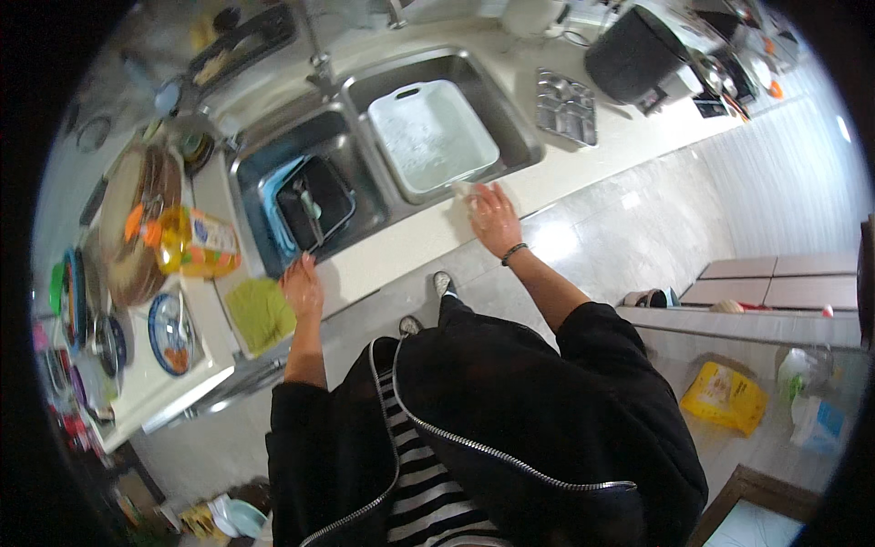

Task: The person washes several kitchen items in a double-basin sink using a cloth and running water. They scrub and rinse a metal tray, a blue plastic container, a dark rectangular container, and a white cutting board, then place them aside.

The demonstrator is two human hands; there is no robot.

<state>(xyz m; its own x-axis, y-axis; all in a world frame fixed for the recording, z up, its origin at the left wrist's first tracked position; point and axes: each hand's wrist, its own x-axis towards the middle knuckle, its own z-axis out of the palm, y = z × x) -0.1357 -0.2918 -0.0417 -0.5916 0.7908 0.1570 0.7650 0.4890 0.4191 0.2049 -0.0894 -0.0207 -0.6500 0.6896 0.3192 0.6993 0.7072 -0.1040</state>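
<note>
My right hand (493, 220) is on the front strip of the pale countertop (389, 260), just before the right sink basin. Under its fingers is a whitish cloth (463, 189), partly hidden by the hand. My left hand (303, 287) rests at the counter's front edge by the left basin, holding nothing, beside a yellow-green cloth (260, 314). In the right basin (513, 102) sits a white plastic tub (437, 137) of water with some suds. The left basin (342, 147) contains a black square container (301, 225), a blue item (273, 198) and utensils with a pale green part (311, 205).
An orange pump bottle of yellow detergent (198, 243) stands left, near a blue-rimmed plate (160, 342). The faucet (321, 68) rises behind the basins. A metal compartment tray (566, 109) and a dark appliance (636, 58) occupy the right counter. A yellow package (724, 396) is at lower right.
</note>
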